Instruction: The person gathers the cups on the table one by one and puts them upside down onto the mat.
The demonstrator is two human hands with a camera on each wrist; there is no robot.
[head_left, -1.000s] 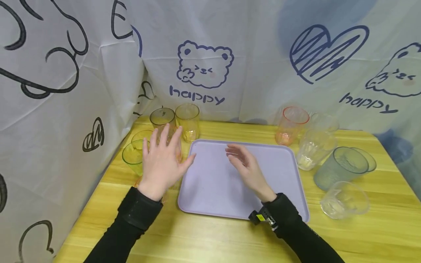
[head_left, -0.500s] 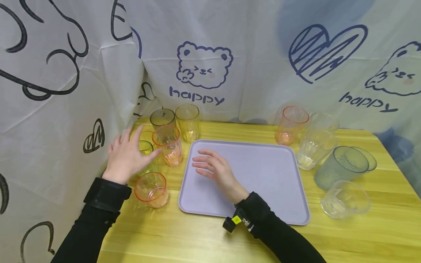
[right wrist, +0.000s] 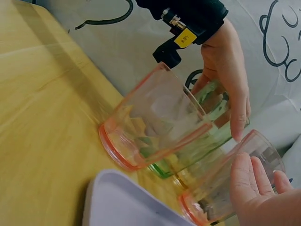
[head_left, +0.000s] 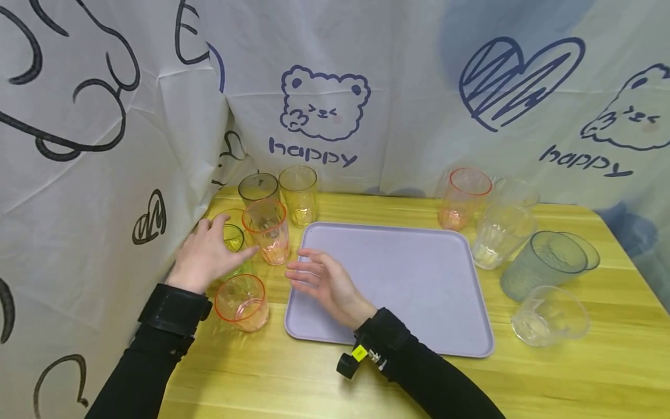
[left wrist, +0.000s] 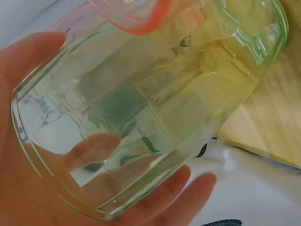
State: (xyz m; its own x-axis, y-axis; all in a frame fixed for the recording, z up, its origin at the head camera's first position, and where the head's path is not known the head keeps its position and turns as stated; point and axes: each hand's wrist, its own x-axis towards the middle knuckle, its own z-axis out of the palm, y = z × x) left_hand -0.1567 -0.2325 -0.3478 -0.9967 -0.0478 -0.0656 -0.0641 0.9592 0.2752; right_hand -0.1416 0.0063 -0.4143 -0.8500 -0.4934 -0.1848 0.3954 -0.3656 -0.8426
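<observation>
At frame left, my left hand curved its fingers round the green tumbler; lifting sideways risked toppling the adjacent red-rimmed tumbler. My right hand hung loose-fingered.

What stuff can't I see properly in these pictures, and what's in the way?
Head view: part of the green glass, behind the left hand.
Head view: one side of the right-most bear drawing, cut off by the right edge.
Left wrist view: part of a red-rimmed glass, cut off by the top edge.
Right wrist view: most of the tray, cut off by the bottom edge.
</observation>
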